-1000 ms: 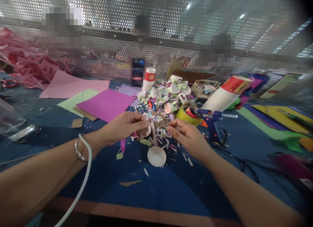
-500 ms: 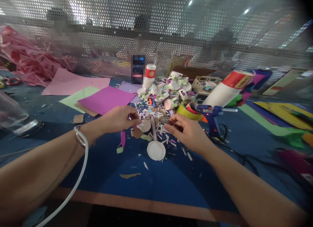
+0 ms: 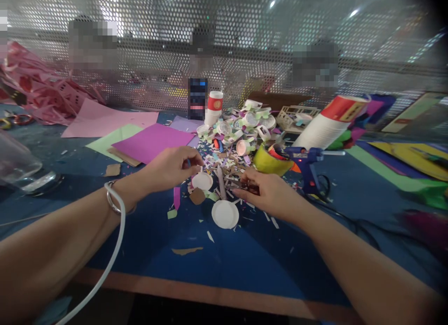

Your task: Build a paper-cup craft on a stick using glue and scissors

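My left hand hovers over a heap of paper scraps, its fingertips pinched together on something too small to name. Just below those fingertips a small white paper disc lies beside a brown cardboard piece and a pink strip. My right hand rests on the scraps with its fingers curled round a thin dark object that I cannot make out. A larger white disc lies on the blue table between my hands.
A blue glue gun with its cable and a yellow tape roll sit right of my right hand. A stack of paper cups lies behind them. Purple paper and a glass jar are at the left, cut cups behind.
My left hand has let the white disc and brown piece down onto the table and pulled back slightly. My right hand has moved forward and closed on something in the scraps.
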`<state>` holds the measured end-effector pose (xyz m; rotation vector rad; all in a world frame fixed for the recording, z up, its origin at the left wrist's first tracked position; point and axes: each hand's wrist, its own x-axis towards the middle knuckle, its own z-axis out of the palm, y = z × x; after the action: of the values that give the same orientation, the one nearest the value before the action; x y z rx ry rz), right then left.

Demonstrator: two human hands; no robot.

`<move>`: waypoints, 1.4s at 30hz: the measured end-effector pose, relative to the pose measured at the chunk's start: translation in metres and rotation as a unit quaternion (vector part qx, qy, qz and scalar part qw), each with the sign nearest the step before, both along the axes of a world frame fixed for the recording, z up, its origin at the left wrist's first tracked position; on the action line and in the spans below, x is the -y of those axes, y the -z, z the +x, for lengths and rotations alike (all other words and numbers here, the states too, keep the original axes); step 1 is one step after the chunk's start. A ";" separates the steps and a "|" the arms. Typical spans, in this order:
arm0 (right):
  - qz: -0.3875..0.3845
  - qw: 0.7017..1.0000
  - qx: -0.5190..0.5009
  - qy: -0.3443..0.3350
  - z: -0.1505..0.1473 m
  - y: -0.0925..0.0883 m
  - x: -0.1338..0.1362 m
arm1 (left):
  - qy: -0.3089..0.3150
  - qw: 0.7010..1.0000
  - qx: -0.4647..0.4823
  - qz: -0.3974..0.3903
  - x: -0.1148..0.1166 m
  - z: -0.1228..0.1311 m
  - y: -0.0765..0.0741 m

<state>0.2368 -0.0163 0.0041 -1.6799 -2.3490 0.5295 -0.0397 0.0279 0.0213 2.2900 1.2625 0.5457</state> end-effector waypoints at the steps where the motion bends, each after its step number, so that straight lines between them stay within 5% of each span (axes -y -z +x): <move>1: 0.002 1.000 0.002 -0.003 0.000 0.001 0.000 | -0.001 1.000 -0.010 -0.004 -0.001 0.000 0.002; 7: 0.006 1.000 0.006 -0.017 -0.004 0.003 0.003 | -0.017 0.997 -0.059 -0.039 -0.006 0.004 0.014; 17: 0.023 0.998 0.052 0.003 -0.004 -0.002 0.003 | -0.083 0.992 -0.027 0.093 -0.013 0.006 0.017; 24: 0.036 0.996 0.082 0.024 0.002 0.003 -0.002 | -0.117 0.985 -0.064 0.107 -0.022 -0.005 0.019; 31: 0.032 0.986 0.149 0.062 0.004 -0.001 -0.003 | -0.024 0.995 -0.059 0.073 -0.002 0.002 0.009; 37: 0.026 0.986 0.152 0.066 0.003 -0.002 -0.003 | 0.121 0.988 -0.063 0.065 0.010 0.008 0.003; 42: 0.022 0.985 0.154 0.078 0.006 -0.005 -0.003 | 0.070 0.992 -0.070 0.077 0.001 -0.001 0.005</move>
<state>0.2428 -0.0132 0.0088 -2.0293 -2.3776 0.1988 -0.0409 0.0270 0.0162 2.5626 1.1452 0.4538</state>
